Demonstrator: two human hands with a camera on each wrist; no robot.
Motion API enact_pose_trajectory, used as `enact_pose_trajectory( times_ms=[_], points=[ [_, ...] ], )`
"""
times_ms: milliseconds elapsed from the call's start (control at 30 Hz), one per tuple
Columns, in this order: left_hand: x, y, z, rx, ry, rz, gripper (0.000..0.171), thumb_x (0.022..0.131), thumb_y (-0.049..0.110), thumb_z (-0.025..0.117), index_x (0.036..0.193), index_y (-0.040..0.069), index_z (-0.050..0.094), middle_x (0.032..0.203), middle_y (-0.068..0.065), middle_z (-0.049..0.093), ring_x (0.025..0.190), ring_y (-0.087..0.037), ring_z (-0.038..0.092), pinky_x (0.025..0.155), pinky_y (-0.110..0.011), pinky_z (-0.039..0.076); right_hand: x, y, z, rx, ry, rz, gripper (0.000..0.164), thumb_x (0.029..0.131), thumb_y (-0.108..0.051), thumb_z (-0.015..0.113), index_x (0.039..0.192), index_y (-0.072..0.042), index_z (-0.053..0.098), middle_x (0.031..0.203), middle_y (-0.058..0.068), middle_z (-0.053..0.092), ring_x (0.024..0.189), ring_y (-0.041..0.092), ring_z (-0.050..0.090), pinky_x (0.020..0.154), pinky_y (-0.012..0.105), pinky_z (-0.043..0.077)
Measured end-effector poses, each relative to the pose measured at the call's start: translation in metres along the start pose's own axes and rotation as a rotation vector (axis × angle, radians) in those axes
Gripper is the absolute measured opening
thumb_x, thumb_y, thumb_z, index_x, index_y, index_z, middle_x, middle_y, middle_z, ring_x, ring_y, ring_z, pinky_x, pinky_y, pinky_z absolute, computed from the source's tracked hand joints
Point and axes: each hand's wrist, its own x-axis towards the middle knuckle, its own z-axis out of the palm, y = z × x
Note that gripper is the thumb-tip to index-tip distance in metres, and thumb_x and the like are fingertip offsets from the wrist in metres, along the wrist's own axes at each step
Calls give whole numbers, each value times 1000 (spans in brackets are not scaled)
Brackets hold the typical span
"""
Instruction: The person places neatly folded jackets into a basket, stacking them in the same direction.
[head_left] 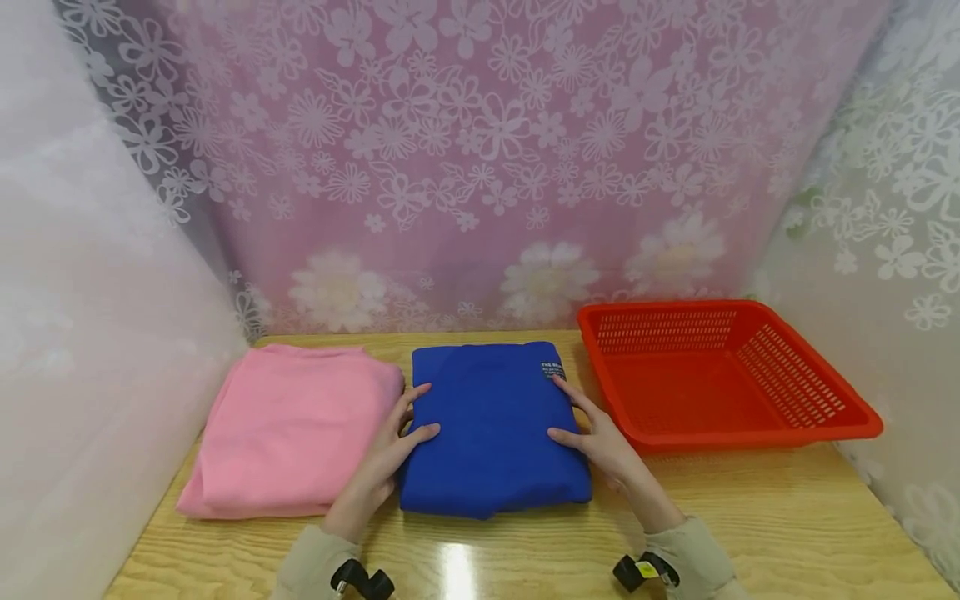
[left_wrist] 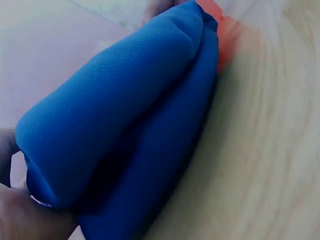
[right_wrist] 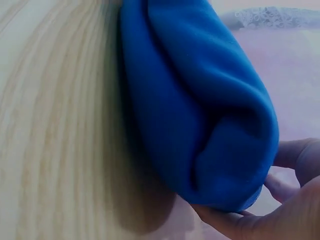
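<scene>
The folded blue cloth [head_left: 487, 425] lies flat at the middle of the table [head_left: 551, 554], though I can't tell whether its underside is fully down; a dark printed label [head_left: 552, 369] shows near its far right corner; the left hand [head_left: 388, 454] and the right hand [head_left: 606, 450] grip its opposite sides, fingers parted, thumbs on top, other fingers partly hidden at the edges; just beside the left hand lies a folded pink cloth [head_left: 292, 429]; beyond the right one stands a red basket [head_left: 690, 392]; a floral pink curtain [head_left: 480, 167] hangs behind.
</scene>
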Motion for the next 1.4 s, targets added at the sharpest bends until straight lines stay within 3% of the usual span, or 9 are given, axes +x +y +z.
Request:
enact_pose_trajectory(
  times_ms=[267, 400, 567, 700, 867, 1000, 1200, 1400],
  points=[
    [-8, 39, -3, 45, 7, 79, 60, 97, 25, 70, 150, 40, 44, 161, -9, 25, 146, -34, 33, 102, -55, 49, -12, -29, -1, 101, 18, -28, 78, 98, -18, 68, 162, -34, 26, 165, 17, 14, 145, 47, 27, 103, 59, 47],
    [-10, 59, -4, 35, 3, 103, 60, 98, 23, 69, 150, 37, 44, 156, -9, 32, 142, -33, 38, 101, -54, 49, -15, -45, -3, 112, 6, -68, 77, 99, -17, 66, 162, -33, 24, 166, 16, 14, 145, 47, 28, 101, 59, 49],
    [-11, 70, 2, 1, -33, 118, 61, 97, 22, 70, 151, 35, 43, 153, -7, 37, 137, -33, 44, 99, -52, 51, -20, -54, -13, 57, 9, -97, 76, 101, -20, 65, 163, -31, 23, 167, 16, 13, 150, 44, 20, 103, 60, 47],
    [-11, 77, 8, -24, -88, 121, 60, 99, 23, 68, 151, 35, 41, 151, -7, 39, 130, -37, 51, 96, -52, 53, -26, -60, -23, 6, 27, -92, 76, 100, -25, 66, 163, -33, 22, 167, 18, 12, 146, 48, 29, 100, 57, 50],
    [-6, 92, 20, -19, -137, 152, 60, 100, 25, 66, 152, 37, 39, 152, -6, 35, 132, -40, 49, 98, -54, 51, -32, -75, -41, 17, 37, -110, 77, 101, -23, 65, 163, -33, 20, 167, 17, 9, 140, 51, 37, 97, 53, 53],
    [3, 105, 41, -42, -188, 200, 59, 100, 22, 65, 152, 37, 40, 152, -6, 35, 133, -41, 49, 99, -56, 51, -39, -88, -64, 36, 63, -116, 76, 102, -23, 63, 163, -36, 20, 168, 16, 7, 143, 48, 32, 93, 41, 56],
    [25, 112, 87, -101, -235, 272, 56, 101, 18, 62, 151, 34, 42, 149, -10, 35, 131, -38, 51, 98, -55, 51, -51, -97, -108, 79, 113, -108, 73, 102, -22, 62, 161, -41, 22, 168, 17, 7, 141, 44, 32, 86, 27, 57],
    [49, 111, 141, -121, -283, 344, 58, 100, 20, 63, 152, 35, 42, 147, -10, 40, 126, -38, 56, 97, -53, 53, -61, -87, -168, 164, 78, -177, 68, 106, -11, 53, 162, -36, 24, 164, 11, 13, 125, 14, 52, 86, 27, 58]
  ],
)
